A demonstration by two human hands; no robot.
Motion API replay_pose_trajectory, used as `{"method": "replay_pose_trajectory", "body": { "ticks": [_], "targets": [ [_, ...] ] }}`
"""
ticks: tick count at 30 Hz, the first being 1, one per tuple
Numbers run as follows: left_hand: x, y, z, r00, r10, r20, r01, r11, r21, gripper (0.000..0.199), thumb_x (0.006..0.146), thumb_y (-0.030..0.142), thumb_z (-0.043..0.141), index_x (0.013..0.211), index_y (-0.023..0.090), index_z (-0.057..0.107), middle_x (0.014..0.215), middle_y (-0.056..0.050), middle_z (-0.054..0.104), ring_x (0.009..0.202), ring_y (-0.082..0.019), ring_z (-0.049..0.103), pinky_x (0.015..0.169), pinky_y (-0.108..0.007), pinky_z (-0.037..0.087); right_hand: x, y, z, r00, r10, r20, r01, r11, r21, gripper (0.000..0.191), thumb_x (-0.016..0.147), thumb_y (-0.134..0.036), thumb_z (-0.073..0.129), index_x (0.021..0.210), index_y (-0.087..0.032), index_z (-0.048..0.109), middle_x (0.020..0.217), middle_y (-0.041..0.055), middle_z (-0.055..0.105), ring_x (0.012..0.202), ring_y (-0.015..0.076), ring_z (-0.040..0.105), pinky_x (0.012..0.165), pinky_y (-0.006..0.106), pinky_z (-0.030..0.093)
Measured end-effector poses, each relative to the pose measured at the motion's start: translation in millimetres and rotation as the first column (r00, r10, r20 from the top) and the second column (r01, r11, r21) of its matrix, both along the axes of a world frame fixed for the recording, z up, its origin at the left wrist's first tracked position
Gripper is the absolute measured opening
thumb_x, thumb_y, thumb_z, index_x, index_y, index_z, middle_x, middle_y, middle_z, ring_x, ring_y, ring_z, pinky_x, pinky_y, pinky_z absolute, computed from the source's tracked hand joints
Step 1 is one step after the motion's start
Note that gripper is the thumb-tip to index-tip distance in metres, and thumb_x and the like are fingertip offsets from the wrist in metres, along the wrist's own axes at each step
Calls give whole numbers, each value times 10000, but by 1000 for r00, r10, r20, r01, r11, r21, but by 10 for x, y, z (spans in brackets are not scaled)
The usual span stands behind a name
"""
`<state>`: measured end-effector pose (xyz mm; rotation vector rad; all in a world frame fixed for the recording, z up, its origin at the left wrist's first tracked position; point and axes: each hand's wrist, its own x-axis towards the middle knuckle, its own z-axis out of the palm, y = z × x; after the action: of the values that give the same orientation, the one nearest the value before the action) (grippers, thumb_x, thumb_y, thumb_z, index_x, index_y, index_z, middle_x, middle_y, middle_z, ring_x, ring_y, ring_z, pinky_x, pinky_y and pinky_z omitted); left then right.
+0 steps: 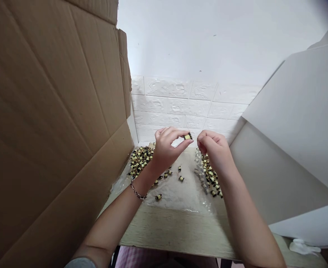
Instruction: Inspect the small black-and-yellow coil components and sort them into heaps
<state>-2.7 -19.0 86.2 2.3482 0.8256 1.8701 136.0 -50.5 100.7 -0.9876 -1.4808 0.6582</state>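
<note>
The left hand point(168, 149) pinches a small yellow and black coil point(188, 136) above the plastic sheet point(177, 193). The right hand point(213, 149) is curled shut, holding something I cannot tell. A loose pinch could drop the tiny coil onto the heap of coils point(140, 160)

Small coils point(140, 160): yellow windings, black ends
Cardboard sheet point(46, 149): plain tan-brown, darker crease lines
Wall panel point(166, 102): white, embossed brick pattern
Tabletop point(175, 230): pale cream, faint wood grain
Chain bracelet point(138, 191): silver links
Fabric point(141, 257): pink-and-white check
Shelf panel point(300, 111): plain white
</note>
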Motion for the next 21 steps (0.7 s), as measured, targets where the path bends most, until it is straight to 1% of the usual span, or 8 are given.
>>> {"method": "replay_pose_trajectory", "body": {
  "ticks": [3,6,7,9,13,15,18,21],
  "targets": [
    [11,27,-16,991,-105,85,112,991,-73,147,698,280,635,811,187,620,758,1,619,691,-109,513,743,-283,379,-18,-1,1,1000,16,11,-15,1000,-14,180,667,-168,425,487,-170,416,431,-54,340,441,65,279,434,224,206],
    [32,66,-37,941,-232,245,286,934,-215,164,686,272,640,819,175,632,792,-14,622,712,-108,515,719,-259,405,-55,-12,10,999,38,26,-38,999,-15,180,677,-181,428,498,-168,418,443,-54,346,438,60,277,432,219,205],
    [41,77,-43,916,-261,306,347,897,-273,177,679,278,643,821,173,636,804,-20,625,734,-113,522,722,-258,410,-66,-17,14,999,41,34,-41,999,-17,179,686,-192,432,509,-167,427,446,-54,350,436,59,280,432,218,205],
    [58,97,-52,851,-306,428,476,794,-378,208,659,298,654,822,169,642,836,-30,632,783,-128,540,743,-266,413,-80,-26,22,998,30,60,-28,999,-28,180,709,-225,445,539,-166,456,444,-56,353,428,58,277,430,218,204],
    [73,131,-54,713,-366,598,679,571,-461,232,614,328,679,776,163,652,837,-33,644,816,-138,556,770,-273,404,-81,-40,32,994,-21,109,24,999,-30,194,736,-282,463,589,-162,501,435,-59,347,414,56,257,423,218,196],
    [66,144,-47,675,-384,630,727,496,-476,232,614,337,678,761,160,654,784,-28,639,771,-118,547,745,-256,399,-76,-46,35,992,-39,124,42,999,-26,198,740,-294,470,604,-157,516,443,-58,347,415,56,256,419,216,196],
    [46,153,-34,636,-413,652,770,392,-503,215,635,334,659,749,152,651,692,-10,596,652,-75,494,647,-217,379,-70,-50,36,988,-70,135,74,997,-21,201,739,-301,489,612,-150,529,454,-62,320,420,52,246,415,210,194],
    [32,154,-30,582,-438,685,812,266,-520,191,658,322,638,725,143,636,649,6,537,569,-48,423,571,-197,353,-59,-43,30,984,-94,149,97,995,-11,205,743,-301,496,611,-148,531,466,-61,315,431,50,247,419,205,202]
  ]
}}
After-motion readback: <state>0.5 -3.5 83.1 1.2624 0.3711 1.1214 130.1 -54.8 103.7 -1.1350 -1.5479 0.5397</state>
